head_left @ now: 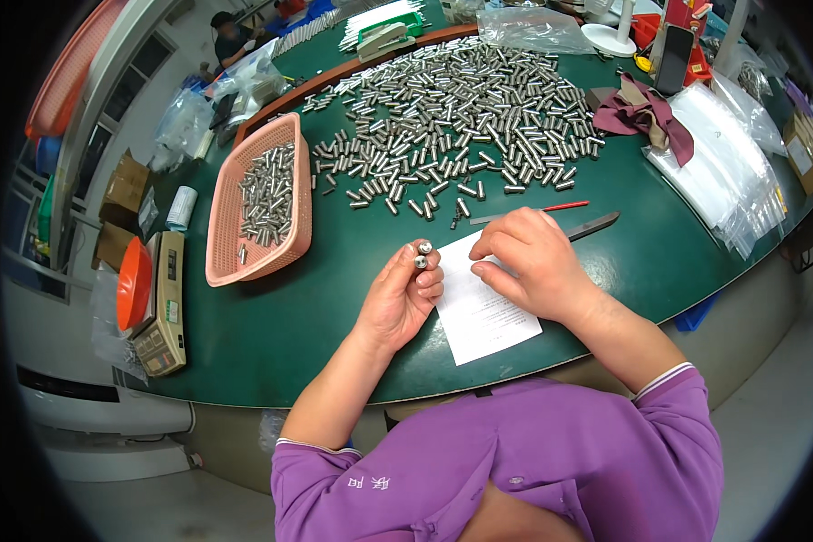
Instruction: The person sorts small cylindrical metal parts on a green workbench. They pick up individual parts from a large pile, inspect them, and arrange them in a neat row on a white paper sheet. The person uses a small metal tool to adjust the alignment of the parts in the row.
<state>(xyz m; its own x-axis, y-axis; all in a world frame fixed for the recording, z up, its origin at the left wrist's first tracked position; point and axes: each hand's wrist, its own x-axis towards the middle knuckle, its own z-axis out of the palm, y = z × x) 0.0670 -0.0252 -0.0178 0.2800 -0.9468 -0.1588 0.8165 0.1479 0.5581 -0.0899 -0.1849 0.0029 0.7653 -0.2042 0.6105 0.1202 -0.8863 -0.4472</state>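
Just left of the right hand (531,262), hold unclear: two metal cylinders (421,262) in the left hand's (401,296) grasp.

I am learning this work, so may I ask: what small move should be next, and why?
Perhaps turn the two metal pieces slightly in the left hand: their ends face the camera, while that hand covers most of their sides.

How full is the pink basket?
Partly full: metal cylinders lie inside the pink basket, with bare wall showing above them.
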